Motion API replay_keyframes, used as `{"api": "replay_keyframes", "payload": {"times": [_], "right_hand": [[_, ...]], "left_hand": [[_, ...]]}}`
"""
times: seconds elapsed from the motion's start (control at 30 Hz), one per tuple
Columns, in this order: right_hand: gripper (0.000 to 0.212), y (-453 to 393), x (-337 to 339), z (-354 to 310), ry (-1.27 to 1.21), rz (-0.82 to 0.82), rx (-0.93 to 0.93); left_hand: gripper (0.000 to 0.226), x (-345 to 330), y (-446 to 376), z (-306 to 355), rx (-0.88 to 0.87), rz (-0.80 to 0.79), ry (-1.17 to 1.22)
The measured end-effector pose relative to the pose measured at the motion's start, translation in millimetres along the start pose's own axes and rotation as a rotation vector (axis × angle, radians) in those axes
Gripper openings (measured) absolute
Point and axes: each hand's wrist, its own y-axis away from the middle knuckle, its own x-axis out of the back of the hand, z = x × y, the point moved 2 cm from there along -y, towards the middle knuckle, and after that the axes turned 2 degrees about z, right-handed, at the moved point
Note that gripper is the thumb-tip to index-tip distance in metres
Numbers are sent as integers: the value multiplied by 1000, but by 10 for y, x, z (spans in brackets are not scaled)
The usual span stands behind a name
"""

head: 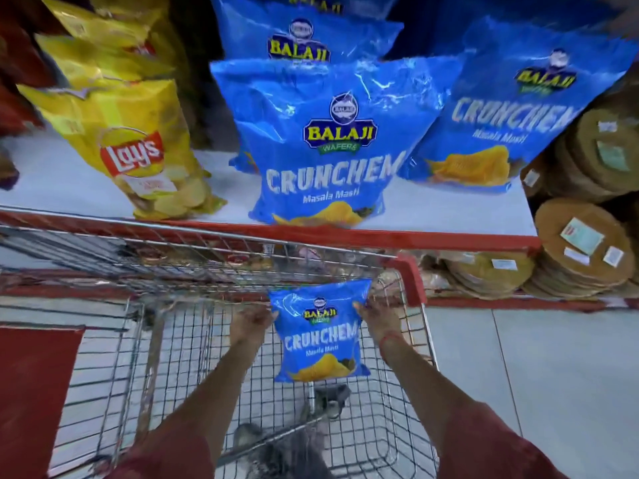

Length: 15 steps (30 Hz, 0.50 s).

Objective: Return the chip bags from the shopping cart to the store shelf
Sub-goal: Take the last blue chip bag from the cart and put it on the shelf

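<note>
Two hands hold one blue chip bag [320, 335] by its upper corners, your left hand [250, 323] and right hand [378, 318] with fingers closed on it, so it hangs upright inside the shopping cart [413, 281], near its front edge, ready for lifting to the shelf [86, 188].

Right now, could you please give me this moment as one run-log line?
step: lifting blue chip bag from cart | left hand: gripping bag | right hand: gripping bag | shelf: not yet reached
</note>
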Motion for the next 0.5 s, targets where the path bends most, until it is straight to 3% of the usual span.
{"api": "replay_keyframes", "payload": {"times": [0.1, 0.17, 0.27, 0.37, 0.5], "right_hand": [[46, -101, -53, 88, -89, 88, -18], [32, -64, -54, 131, -119, 166, 14], [5, 208, -10, 53, -289, 181, 72], [19, 577, 146, -123, -391, 193, 171], [18, 1118, 467, -489, -369, 169, 368]], "left_hand": [[7, -73, -72, -92, 84, 38, 85], [23, -77, -25, -131, 73, 16, 104], [19, 32, 231, -8, 26, 25, 176], [14, 218, 477, 167, -24, 25, 208], [15, 574, 877, 641, -233, -24, 237]]}}
